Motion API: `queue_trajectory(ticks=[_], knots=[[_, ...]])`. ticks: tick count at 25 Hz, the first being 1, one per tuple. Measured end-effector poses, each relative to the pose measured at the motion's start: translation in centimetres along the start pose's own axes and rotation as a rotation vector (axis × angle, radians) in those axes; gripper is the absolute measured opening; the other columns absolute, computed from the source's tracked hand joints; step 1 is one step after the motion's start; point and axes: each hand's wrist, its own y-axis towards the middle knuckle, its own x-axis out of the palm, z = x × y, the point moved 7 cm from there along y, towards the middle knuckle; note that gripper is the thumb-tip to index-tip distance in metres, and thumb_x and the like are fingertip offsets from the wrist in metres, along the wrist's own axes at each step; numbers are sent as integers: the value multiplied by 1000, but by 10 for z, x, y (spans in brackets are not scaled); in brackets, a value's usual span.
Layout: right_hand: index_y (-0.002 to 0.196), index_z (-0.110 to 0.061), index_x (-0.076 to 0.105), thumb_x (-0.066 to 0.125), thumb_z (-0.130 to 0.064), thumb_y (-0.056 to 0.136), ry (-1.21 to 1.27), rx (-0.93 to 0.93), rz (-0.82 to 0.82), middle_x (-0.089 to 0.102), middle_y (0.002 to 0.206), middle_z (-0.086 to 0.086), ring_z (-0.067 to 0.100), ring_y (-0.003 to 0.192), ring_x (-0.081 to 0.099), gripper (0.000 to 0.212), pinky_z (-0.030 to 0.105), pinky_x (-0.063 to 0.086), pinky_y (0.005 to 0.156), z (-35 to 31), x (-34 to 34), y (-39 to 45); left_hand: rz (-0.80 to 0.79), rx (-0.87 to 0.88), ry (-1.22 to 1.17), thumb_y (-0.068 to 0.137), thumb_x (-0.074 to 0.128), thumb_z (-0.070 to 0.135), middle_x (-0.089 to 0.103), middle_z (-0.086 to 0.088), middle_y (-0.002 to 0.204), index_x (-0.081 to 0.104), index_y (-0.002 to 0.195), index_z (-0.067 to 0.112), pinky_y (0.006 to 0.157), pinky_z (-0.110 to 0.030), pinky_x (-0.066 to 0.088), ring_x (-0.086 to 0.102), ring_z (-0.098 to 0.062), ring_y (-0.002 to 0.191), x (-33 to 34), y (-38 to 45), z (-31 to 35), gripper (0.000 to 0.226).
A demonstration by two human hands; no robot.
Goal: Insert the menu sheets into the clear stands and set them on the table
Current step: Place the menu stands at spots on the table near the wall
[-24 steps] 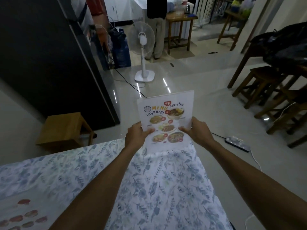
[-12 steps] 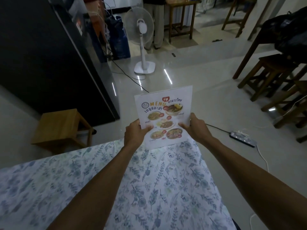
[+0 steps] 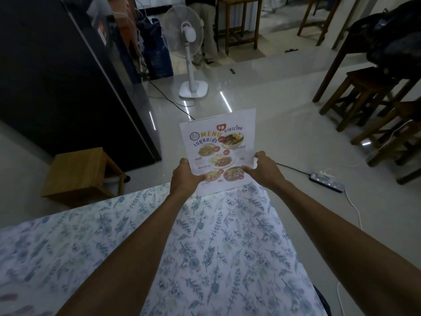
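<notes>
1. both arms reach out over the table [image 3: 205,258], which wears a white cloth printed with blue-grey leaves.
2. the menu sheet [image 3: 219,151] stands upright at the table's far edge, near its far right corner, printed face toward the person, with "menu" in orange, thai lettering and photos of dishes.
3. a thin clear edge shows along the top and left of the sheet, so it looks to sit in a clear stand; the stand's base is hard to make out against the cloth.
4. the left hand [image 3: 184,179] is closed on the sheet's lower left edge, thumb on the front face, fingers behind.
5. the right hand [image 3: 262,171] is closed on the lower right edge, thumb across the front near the bottom dish photo, fingertips curled round the side.
6. beyond the far edge, a white pedestal fan [image 3: 189,49] stands on the glossy floor, its cord trailing toward the table.
7. off the table's left far side stands a low wooden stool [image 3: 79,174] beside a tall black cabinet [image 3: 68,76].
8. a power strip [image 3: 327,181] lies on the floor to the right, near dark wooden stools [image 3: 364,92].
</notes>
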Motion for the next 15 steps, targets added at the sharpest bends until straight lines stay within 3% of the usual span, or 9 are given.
queue_trajectory(ticks=[2,6,15], knots=[[138,-1,40,75,-49,80,-24,35,24,56,134,20,36,117,58,82,37,48,82,2,-2,-15,9,-2,-6,71,91,25,66,-11,126,47,127,9,84,-37,55,66,-26,106,-8,-8,2,73],[137,-9,38,72,-58,77,-83,69,81,52,133,20,37,117,54,85,46,53,89,3,0,-57,27,13,4,74,88,31,61,-10,128,42,136,13,83,-36,52,61,-23,104,-29,-38,2,79],[135,-13,40,71,-54,81,-28,0,71,53,132,18,33,114,58,75,39,50,87,-73,57,-220,-9,70,-69,80,81,39,65,1,112,54,123,18,73,-27,48,64,-16,97,-95,-186,-49,55]])
